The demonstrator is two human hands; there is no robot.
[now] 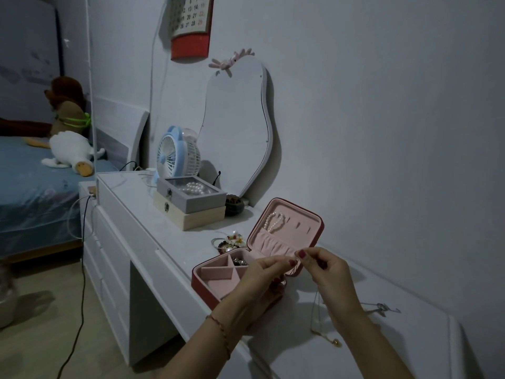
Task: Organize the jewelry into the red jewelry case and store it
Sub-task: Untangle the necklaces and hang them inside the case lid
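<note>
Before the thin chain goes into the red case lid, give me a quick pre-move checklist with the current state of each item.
1. Red jewelry case open, lid upright: ok.
2. Thin necklace pinched by both hands, left hand and right hand: ok.
3. Clasp undone: cannot tell, too small.
4. Pendant clear of the desk: not ok, it looks to be resting there.
5. Free hooks in the lid beside the pearl bracelet: ok.
6. Loose jewelry pile behind the case packed: not ok.
</note>
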